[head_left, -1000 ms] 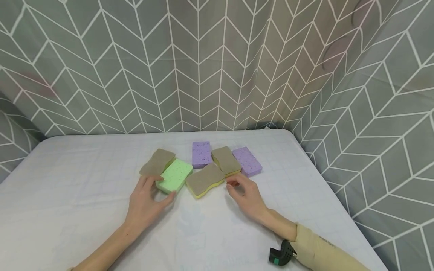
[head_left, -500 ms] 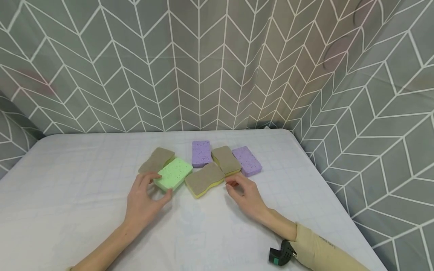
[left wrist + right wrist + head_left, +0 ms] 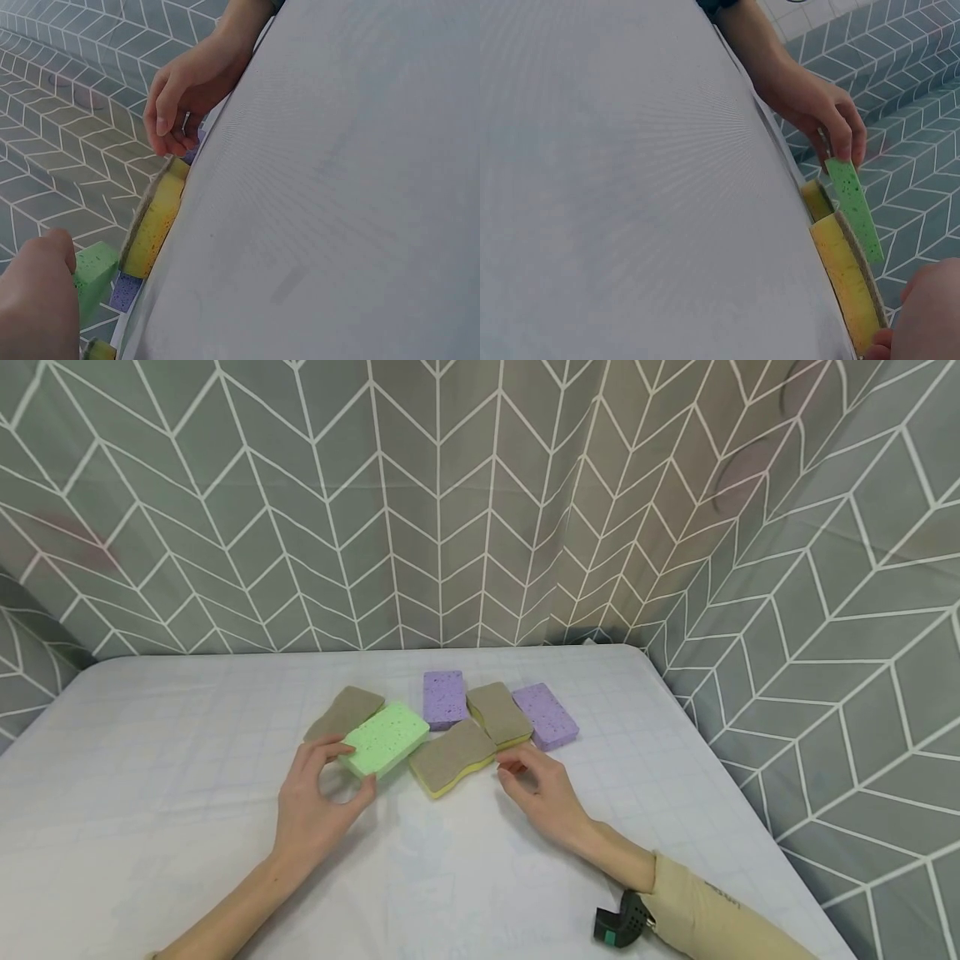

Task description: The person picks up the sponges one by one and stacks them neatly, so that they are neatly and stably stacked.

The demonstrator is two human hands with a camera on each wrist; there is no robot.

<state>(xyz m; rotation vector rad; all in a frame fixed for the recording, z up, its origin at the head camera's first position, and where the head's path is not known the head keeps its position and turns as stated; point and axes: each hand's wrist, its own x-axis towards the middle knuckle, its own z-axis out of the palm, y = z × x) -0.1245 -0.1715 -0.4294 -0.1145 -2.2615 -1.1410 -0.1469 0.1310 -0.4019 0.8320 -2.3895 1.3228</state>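
Between its thumb and fingers my left hand [image 3: 315,797] pinches a green sponge [image 3: 386,740] by its near left end. The right wrist view shows this green sponge [image 3: 856,206] tilted, raised above the table. Behind it lies a grey-topped scrub sponge [image 3: 344,713], partly covered. A second scrub sponge [image 3: 453,757], grey on top and yellow below, lies in front at the middle. My right hand [image 3: 547,797] rests beside this sponge, fingers loosely curled, fingertips right at its right corner. The left wrist view shows the right hand [image 3: 193,94] over the end of the yellow sponge layer [image 3: 161,217].
Two purple sponges, one upright at the back [image 3: 445,699] and one slanted at the right [image 3: 546,717], flank a third grey-topped sponge [image 3: 499,713]. All lie on a white-covered table [image 3: 420,877]. A patterned curtain [image 3: 465,527] hangs behind and to the right.
My left hand has lifted the green sponge, drawing its near end slightly left and up and turning it a little flatter across. The right hand and the other sponges stay where they were.
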